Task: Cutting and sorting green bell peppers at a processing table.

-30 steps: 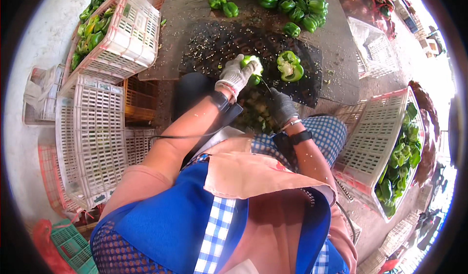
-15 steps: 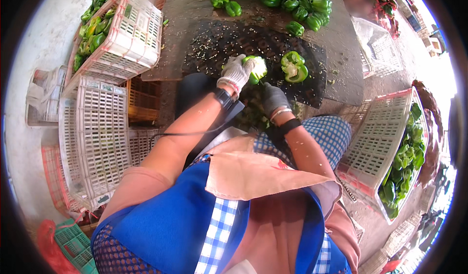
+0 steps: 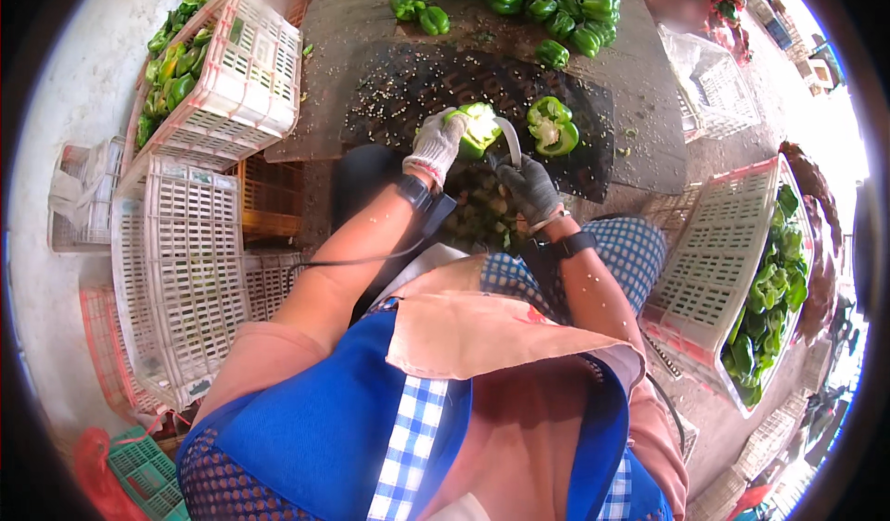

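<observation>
Gloved in white knit, my left hand (image 3: 436, 143) grips a cut green bell pepper half (image 3: 481, 127), its pale inside turned up and to the right. My right hand (image 3: 528, 187), in a dark grey glove, is closed around a knife; the curved pale blade (image 3: 509, 139) rises from the fist and its tip is beside the pepper half. Another cut green pepper (image 3: 553, 128) lies on the dark seed-strewn sheet (image 3: 399, 104) to the right, its pale core showing. Below my hands, green scraps (image 3: 487, 210) are heaped in shadow between my knees.
Whole green peppers (image 3: 547, 2) are piled at the table's (image 3: 649, 150) far side. A white crate (image 3: 246, 67) of pepper pieces stands at left, above an upright crate (image 3: 190, 271). Another crate (image 3: 709, 289) with green peppers stands at right. A cable (image 3: 357, 260) crosses by my left forearm.
My right hand has drawn slightly down and right, and the knife blade now shows beside the pepper half. My left hand has shifted slightly left, still holding the pepper.
</observation>
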The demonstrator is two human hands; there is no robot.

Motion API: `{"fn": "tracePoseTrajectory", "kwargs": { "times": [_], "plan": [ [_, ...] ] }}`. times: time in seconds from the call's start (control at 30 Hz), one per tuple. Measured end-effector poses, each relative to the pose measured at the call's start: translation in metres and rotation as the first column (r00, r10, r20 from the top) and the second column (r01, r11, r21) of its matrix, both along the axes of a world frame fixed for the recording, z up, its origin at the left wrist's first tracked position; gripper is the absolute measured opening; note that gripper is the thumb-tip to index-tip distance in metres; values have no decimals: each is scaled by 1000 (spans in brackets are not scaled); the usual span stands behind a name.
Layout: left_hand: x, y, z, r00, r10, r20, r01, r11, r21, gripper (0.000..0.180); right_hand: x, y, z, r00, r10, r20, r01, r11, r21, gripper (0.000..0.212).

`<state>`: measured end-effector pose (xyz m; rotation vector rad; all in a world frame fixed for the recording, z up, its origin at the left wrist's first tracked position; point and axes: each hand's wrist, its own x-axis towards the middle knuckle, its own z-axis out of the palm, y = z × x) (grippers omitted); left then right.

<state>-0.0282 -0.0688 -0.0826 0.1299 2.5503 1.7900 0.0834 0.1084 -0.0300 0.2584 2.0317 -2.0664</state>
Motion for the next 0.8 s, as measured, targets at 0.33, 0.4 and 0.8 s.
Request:
{"fn": "tracePoseTrajectory", "kwargs": {
  "times": [0.33,0.4,0.8],
  "plan": [
    [11,2,-13,988,93,-123,-101,993,-62,37,-24,7,-28,977,163,138,-181,974,133,21],
    [18,6,-7,988,133,-82,-131,991,22,37,-27,6,-23,967,190,169,-196,980,18,21],
    [5,1,2,1000,11,8,-12,993,115,39,-17,39,-3,953,275,128,-287,954,91,22]
  ]
}}
